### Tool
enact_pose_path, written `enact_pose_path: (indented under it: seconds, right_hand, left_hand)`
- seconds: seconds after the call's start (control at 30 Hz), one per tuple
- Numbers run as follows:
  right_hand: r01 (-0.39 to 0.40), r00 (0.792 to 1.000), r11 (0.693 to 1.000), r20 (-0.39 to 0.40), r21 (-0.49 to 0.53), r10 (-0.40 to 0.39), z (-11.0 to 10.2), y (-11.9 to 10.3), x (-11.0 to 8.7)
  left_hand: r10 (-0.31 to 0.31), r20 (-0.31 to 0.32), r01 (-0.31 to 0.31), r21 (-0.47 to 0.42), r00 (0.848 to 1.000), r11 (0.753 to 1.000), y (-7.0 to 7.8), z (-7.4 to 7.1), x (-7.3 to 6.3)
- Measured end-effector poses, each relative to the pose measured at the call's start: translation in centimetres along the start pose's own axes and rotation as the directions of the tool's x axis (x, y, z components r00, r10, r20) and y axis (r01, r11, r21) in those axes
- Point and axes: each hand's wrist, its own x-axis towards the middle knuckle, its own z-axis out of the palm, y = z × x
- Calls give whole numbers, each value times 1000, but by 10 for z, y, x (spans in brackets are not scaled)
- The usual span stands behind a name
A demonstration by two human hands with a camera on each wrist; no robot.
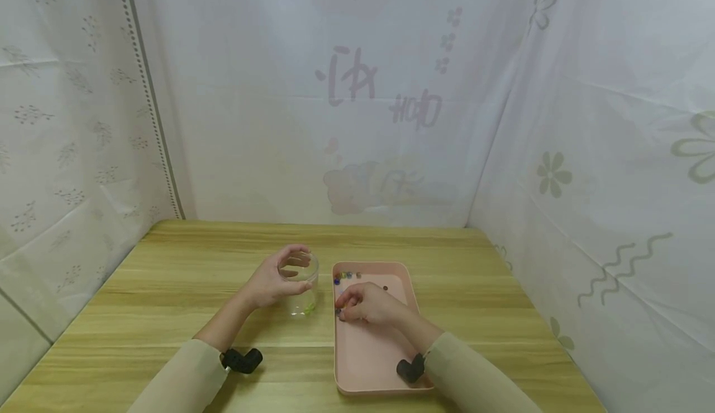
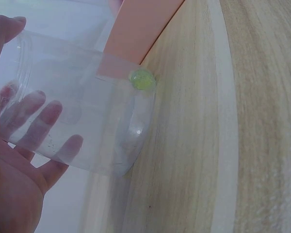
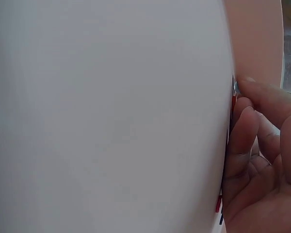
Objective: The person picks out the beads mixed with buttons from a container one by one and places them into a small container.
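Observation:
My left hand (image 1: pixel 276 279) holds a clear plastic cup (image 1: pixel 300 298) near its rim, fingers and thumb around it. The cup stands slightly tilted on the table, and green glass marbles (image 1: pixel 310 308) lie at its bottom. In the left wrist view, a green marble (image 2: pixel 143 79) shows through the wall. Over the pink tray (image 1: pixel 363 357), my right hand (image 1: pixel 371 304) bends down at the left wall. Its thumb and fingertips pinch a small bluish marble (image 1: pixel 338 311), partly hidden. The right wrist view shows only a sliver of small coloured pieces beside the fingers.
Several coloured marbles (image 1: pixel 349 274) line the tray's far left corner, and a dark one (image 1: pixel 385 288) lies alone farther right. The wooden table (image 1: pixel 184 289) ends at patterned white curtains (image 1: pixel 251 121) at the back and both sides.

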Motion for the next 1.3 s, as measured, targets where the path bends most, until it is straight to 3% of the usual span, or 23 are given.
enact_pose_path:
  seconds: [0.3,0.73,1.07,1.3]
  right_hand:
    - [10,1000,1000,7,-6,-10,0,2,0]
    - [16,1000,1000,-8,-2,-16,-3,-1,-3]
    - [37,997,999,-75,-1,-37,-7,-6,-4]
    - [35,996,999,-79,32,-32,-11,-10,-6]
  left_hand:
    - [-24,-7,24,8,1000,1000,1,0,-1]
    - [-7,-8,7,5,1000,1000,1,2,-1]
    - [-1,-8,1,-5,1000,1000,1,2,0]
    - [-10,-8,10,-3,1000,1000,1,2,-1]
